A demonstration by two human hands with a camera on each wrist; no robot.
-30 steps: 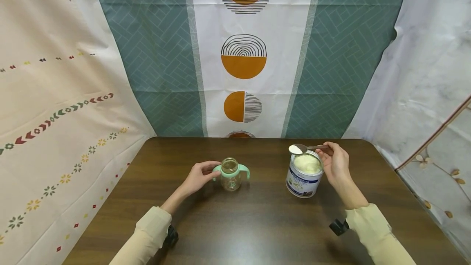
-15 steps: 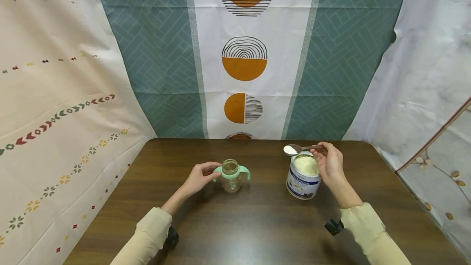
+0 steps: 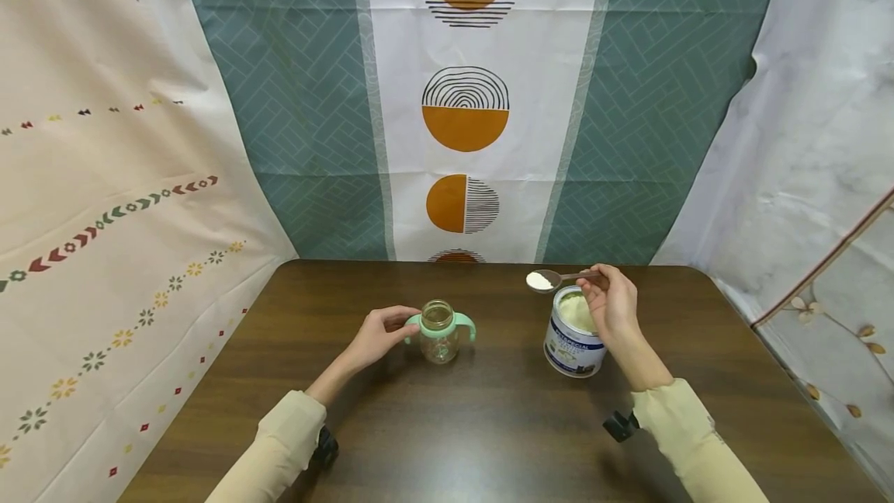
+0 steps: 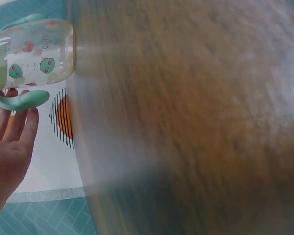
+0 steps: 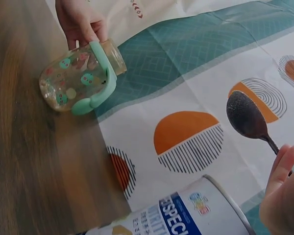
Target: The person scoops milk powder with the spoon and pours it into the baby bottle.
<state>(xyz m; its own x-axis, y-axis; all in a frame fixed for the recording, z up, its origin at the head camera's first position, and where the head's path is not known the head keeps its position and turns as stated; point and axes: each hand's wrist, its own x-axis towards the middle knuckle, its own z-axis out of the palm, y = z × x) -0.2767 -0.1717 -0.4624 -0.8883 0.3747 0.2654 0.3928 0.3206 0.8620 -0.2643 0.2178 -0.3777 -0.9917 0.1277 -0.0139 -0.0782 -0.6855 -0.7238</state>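
Note:
A clear baby bottle (image 3: 439, 345) with mint-green handles stands uncapped on the table, printed with small green and red pictures. My left hand (image 3: 378, 336) grips its left handle (image 4: 27, 100) between thumb and fingers. To the right is an open white-and-blue milk powder can (image 3: 574, 344), pale powder (image 3: 576, 310) showing inside. Above the can's left rim, my right hand (image 3: 611, 304) pinches the thin handle of a dark spoon (image 3: 552, 279). White powder (image 3: 538, 281) lies in the spoon's bowl. From below, the right wrist view shows the underside of the spoon (image 5: 246, 115).
The dark wooden table (image 3: 447, 433) has its far edge against a hanging cloth (image 3: 461, 45) with orange and striped circles. A cream patterned cloth (image 3: 105, 216) hangs on the left, a pale marbled one (image 3: 803, 177) on the right. Between bottle and can lies bare tabletop.
My right hand has carried the powder-filled spoon leftward, from over the can to beyond its left rim. The left hand, bottle and can have stayed in place.

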